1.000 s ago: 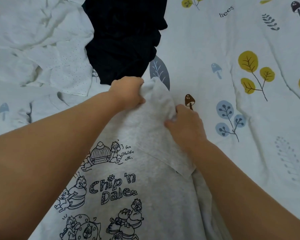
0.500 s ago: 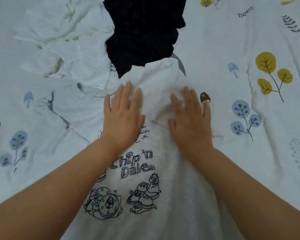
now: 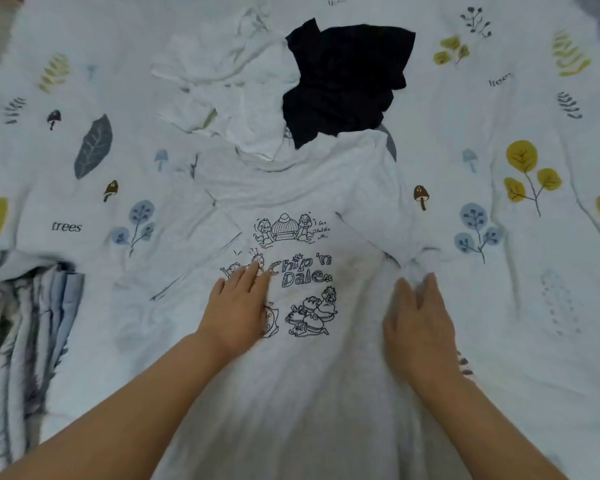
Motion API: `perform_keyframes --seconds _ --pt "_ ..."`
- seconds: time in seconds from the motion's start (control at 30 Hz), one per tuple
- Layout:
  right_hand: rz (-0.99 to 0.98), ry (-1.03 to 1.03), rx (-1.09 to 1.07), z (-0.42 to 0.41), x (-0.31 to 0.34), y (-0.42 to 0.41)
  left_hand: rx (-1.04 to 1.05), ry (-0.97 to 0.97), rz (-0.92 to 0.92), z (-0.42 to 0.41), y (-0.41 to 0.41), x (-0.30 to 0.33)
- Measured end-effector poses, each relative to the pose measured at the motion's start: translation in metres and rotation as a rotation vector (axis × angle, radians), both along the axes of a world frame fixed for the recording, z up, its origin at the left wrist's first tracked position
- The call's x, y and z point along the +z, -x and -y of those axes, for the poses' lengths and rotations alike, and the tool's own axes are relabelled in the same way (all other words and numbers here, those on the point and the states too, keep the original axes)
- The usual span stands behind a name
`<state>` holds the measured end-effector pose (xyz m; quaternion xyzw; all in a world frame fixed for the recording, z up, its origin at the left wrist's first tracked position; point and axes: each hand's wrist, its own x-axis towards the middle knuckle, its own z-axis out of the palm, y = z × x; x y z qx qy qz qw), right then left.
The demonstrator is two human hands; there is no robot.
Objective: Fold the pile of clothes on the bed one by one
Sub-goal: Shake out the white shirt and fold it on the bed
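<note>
Bed (image 3: pixel 499 341) w/ tree-print sheet under everything. Pale Chip 'n Dale shirt (image 3: pixel 291 393) lies spread face-up right in front of me. Black garment (image 3: pixel 343 81) and white clothes (image 3: pixel 229 88) heaped beyond its top edge. My left hand (image 3: pixel 238 308) & right hand (image 3: pixel 418 327) lie flat on the shirt, fingers straight, gripping nothing.

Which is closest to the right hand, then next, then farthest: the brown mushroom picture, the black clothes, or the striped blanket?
Measured from the right hand:
1. Brown mushroom picture, printed on the sheet just above the hand.
2. Black clothes, crumpled at the top middle.
3. Striped blanket, bunched at the far left edge.
</note>
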<state>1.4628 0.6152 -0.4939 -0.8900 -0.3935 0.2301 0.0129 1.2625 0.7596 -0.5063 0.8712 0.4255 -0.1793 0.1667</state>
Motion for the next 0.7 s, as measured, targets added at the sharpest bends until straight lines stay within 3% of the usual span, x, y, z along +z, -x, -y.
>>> perform_keyframes --seconds 0.3,0.43,0.53,0.7 --pt "-0.057 0.017 -0.306 0.078 0.009 0.043 0.135 -0.074 -0.057 0.062 0.100 0.001" --pt "-0.114 0.051 -0.364 0.106 0.017 0.063 0.424 -0.127 -0.009 0.090 0.145 0.004" --pt "-0.160 0.089 -0.382 0.126 0.028 0.076 0.718 -0.044 0.052 0.103 0.166 0.017" --pt "-0.249 0.186 -0.267 0.159 0.038 0.097 0.866 0.241 0.233 0.114 0.183 0.036"
